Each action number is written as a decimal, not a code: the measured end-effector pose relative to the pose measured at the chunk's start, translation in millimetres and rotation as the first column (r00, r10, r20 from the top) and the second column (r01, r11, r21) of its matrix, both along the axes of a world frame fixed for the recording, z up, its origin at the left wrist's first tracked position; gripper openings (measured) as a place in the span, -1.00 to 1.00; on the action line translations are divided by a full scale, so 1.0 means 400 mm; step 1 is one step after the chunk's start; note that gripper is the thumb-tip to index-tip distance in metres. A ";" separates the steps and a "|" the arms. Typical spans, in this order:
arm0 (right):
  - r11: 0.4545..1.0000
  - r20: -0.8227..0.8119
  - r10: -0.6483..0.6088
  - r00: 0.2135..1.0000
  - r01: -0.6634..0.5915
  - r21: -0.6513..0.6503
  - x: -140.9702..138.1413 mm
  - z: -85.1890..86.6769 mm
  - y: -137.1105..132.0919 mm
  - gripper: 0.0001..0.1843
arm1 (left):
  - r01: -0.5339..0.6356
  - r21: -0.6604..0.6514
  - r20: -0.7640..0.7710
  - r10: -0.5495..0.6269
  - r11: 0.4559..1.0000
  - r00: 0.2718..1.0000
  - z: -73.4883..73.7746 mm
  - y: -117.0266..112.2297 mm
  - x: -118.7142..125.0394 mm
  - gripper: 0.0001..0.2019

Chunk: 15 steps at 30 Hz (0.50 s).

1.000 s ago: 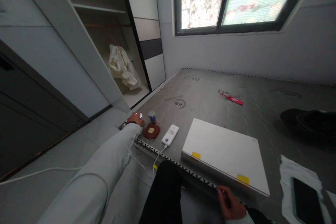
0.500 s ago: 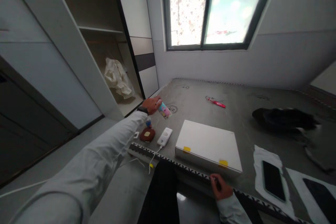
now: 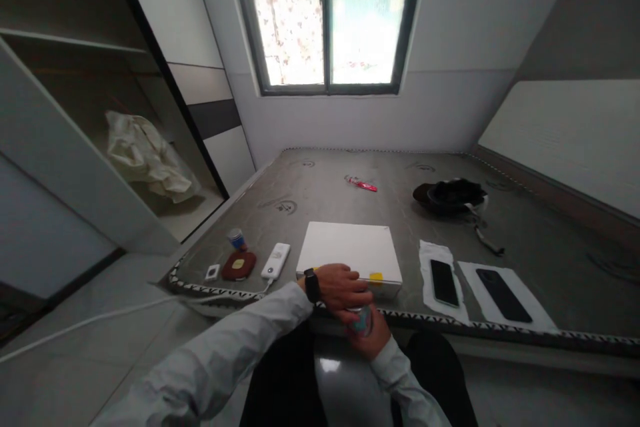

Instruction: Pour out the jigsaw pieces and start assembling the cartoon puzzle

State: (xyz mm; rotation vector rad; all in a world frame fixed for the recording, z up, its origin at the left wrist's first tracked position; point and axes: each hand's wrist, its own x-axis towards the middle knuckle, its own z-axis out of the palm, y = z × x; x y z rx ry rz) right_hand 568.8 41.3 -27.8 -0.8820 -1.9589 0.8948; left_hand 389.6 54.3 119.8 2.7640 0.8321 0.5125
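Note:
Just in front of the white box (image 3: 350, 247), my two hands meet over a small container (image 3: 362, 321) with a colourful print, mostly covered by fingers. My left hand (image 3: 343, 288), wearing a dark watch, is closed over its upper end. Wrapped around its side is my right hand (image 3: 374, 335). The white box lies flat on the mattress, with a yellow tab (image 3: 376, 277) on its front edge.
Left of the box lie a white power bank (image 3: 276, 261) with a cable, a brown pouch (image 3: 239, 265), a small blue-labelled jar (image 3: 237, 239) and a white square item (image 3: 212, 272). Right are two phones (image 3: 445, 283) on white cloths and a dark cap (image 3: 450, 197). A red item (image 3: 363, 184) lies behind.
My left hand has brought the colourful container from the far left to the front of the box. My right hand has come up and taken hold of it too. The view has turned right.

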 end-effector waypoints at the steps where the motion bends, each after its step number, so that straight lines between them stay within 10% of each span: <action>1: 1.000 0.006 -0.029 1.000 0.029 0.001 -0.005 0.009 0.001 -0.47 | -0.014 0.042 -0.054 0.016 0.999 0.998 0.001 0.006 -0.002 -0.63; 7: 0.990 0.093 -0.142 0.985 0.140 0.031 -0.027 0.058 0.053 -0.55 | -0.280 0.000 -0.055 0.280 0.960 0.958 -0.004 0.034 -0.001 -0.77; 15: 0.950 0.300 -0.295 0.907 0.245 0.195 -0.039 0.090 0.198 -0.52 | -0.737 -0.324 0.245 0.805 0.593 0.541 -0.070 0.114 0.051 -0.61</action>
